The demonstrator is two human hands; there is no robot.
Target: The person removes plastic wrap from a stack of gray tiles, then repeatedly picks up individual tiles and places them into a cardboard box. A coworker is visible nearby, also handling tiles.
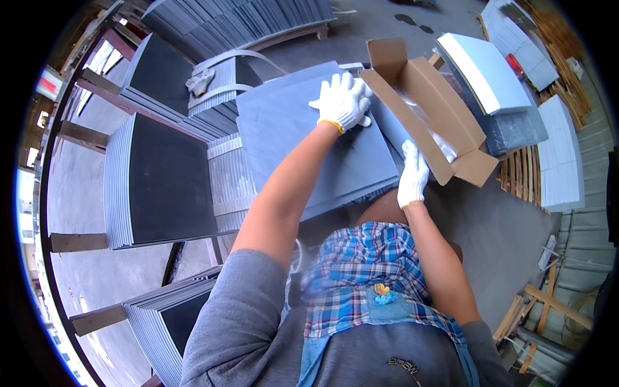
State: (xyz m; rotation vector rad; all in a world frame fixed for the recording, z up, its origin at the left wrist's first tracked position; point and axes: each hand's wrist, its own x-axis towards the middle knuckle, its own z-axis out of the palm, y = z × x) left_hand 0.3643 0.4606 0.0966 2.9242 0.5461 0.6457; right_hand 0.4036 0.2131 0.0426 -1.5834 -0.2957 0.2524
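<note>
My left hand (342,102), in a white knit glove with a yellow cuff, lies flat with fingers spread on the upper part of a large grey slate tile (284,138). That tile rests on other grey tiles, their edges slightly offset. To the right stands an open cardboard box (425,135), flaps up, with clear plastic wrap (442,145) inside. My right hand (413,175), gloved the same way, is at the near left side of the box, beside the tile stack's right edge. Its fingers point away from me; whether they grip the box or a tile edge is not plain.
Rows of upright dark tiles (169,180) stand on a rack to my left. A crumpled glove (200,82) lies on one bundle. More tiles (238,22) stand at the back. Right of the box is a white foam block (483,71); wooden pallets (521,175) and timber pieces (560,306) lie further right.
</note>
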